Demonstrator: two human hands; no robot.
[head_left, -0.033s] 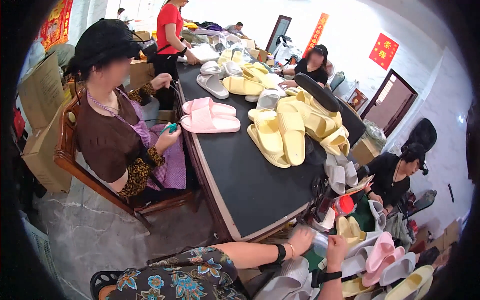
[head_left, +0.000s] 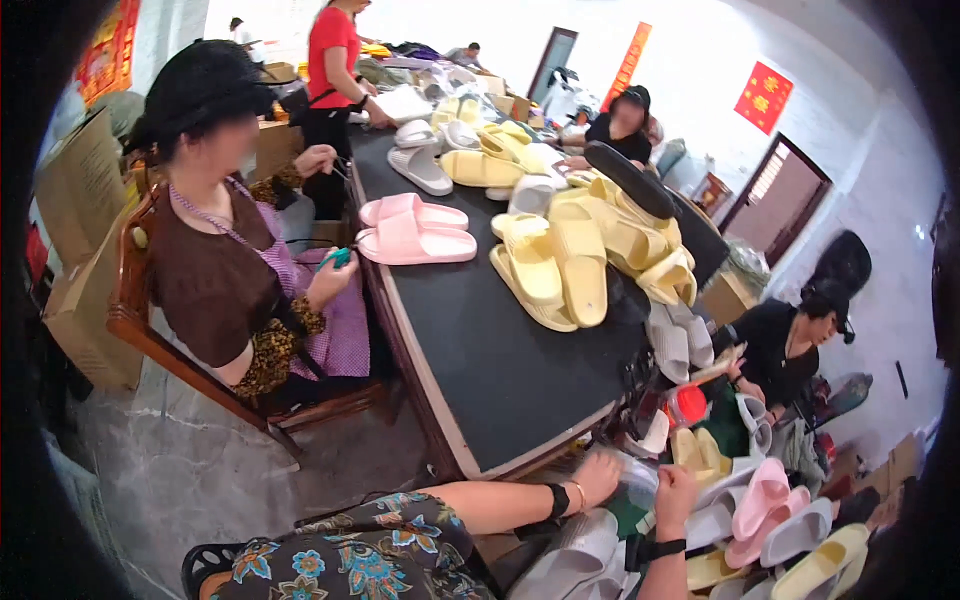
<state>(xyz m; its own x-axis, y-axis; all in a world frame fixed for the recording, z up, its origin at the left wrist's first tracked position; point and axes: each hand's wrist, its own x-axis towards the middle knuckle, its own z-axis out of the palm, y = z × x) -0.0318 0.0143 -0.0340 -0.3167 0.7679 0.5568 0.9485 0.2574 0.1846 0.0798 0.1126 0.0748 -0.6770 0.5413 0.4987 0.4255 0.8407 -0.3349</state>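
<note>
At the near right corner of the table, my left hand (head_left: 596,479) and my right hand (head_left: 676,491) are close together, both with curled fingers. Clear plastic film (head_left: 638,480) stretches between them, held at either side and slightly blurred. Below my hands lie pale grey slippers (head_left: 572,558). Beyond the film is a pair of yellow slippers (head_left: 701,455). Pink slippers (head_left: 762,500) and another grey slipper (head_left: 797,533) lie to the right of my right hand.
The black-topped table (head_left: 480,370) bears a heap of yellow slippers (head_left: 575,260) and a pink pair (head_left: 418,230). A red-lidded jar (head_left: 686,405) stands near its right corner. One seated person (head_left: 215,230) holds green-handled scissors (head_left: 337,259); another person (head_left: 790,345) works at the right.
The view has shifted slightly. My hands stay in almost the same place, with the clear plastic film still between them.
</note>
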